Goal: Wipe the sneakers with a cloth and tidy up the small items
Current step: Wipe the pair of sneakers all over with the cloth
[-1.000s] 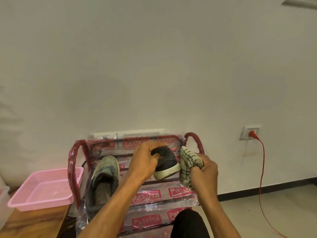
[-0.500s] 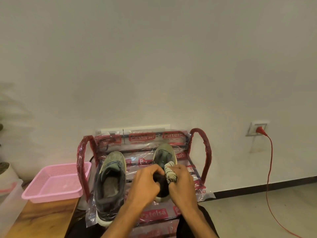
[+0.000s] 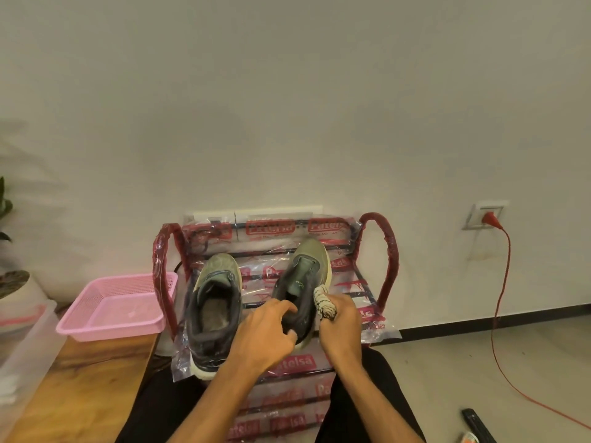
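Low in the middle, my left hand (image 3: pixel 268 330) curled round the heel of a sneaker (image 3: pixel 305 270) on the rack (image 3: pixel 388 251). My right hand (image 3: pixel 342 327) squeezed the soft cloth (image 3: pixel 323 303) against its side. The shoe looked light and bendy, so I judged the firm heel best to hold.

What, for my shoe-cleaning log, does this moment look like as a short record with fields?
left hand: grips the heel of the held sneaker
right hand: holds the bunched striped cloth against that sneaker's side
held sneaker: toe towards the wall, over the rack
other sneaker: lies on the rack to the left, untouched
rack: red frame, wrapped in printed plastic
pink basket: on the wooden table, left of the rack
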Action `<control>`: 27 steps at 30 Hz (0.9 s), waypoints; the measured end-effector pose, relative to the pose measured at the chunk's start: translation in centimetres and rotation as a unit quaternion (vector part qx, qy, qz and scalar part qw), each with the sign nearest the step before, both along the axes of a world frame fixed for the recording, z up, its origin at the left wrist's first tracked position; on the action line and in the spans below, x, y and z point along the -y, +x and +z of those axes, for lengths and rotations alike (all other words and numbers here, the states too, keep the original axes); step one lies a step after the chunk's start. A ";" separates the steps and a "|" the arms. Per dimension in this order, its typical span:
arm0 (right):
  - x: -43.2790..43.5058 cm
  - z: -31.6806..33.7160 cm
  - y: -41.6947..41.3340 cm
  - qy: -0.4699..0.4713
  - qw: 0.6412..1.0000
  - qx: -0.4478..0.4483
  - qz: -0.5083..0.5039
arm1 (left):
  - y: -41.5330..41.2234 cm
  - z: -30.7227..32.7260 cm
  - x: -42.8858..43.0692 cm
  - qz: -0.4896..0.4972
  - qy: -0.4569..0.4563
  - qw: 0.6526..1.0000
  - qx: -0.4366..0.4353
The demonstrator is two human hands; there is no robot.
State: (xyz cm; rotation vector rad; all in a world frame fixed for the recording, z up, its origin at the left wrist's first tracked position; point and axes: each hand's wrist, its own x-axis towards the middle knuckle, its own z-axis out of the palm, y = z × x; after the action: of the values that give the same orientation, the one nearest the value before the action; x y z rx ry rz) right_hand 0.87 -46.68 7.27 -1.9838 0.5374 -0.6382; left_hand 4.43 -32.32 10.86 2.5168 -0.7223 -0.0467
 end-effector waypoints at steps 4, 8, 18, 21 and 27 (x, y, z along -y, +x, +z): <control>-3.1 -1.9 -2.3 -0.128 0.986 -0.016 0.107 | 0.0 -0.8 0.1 0.020 -0.029 0.999 0.022; -2.4 -2.2 -1.8 -0.252 0.962 -0.038 0.101 | 0.2 -1.2 0.2 0.037 -0.054 0.998 0.001; -1.6 -2.1 -1.8 -0.313 0.937 -0.056 0.147 | 1.0 -1.9 0.2 0.064 -0.120 0.990 -0.030; -0.5 -1.4 0.3 -0.334 0.931 -0.091 0.117 | 1.2 -2.1 0.5 0.066 -0.127 0.989 -0.041; -2.6 -1.8 -0.6 -0.246 0.960 -0.081 0.105 | 1.6 -2.2 0.4 0.082 -0.138 0.986 -0.035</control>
State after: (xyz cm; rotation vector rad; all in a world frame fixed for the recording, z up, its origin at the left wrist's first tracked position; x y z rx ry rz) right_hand 0.23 -44.04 5.47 -2.5390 0.2684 -0.5111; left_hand 6.06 -32.73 8.66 2.2869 -0.4558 0.0207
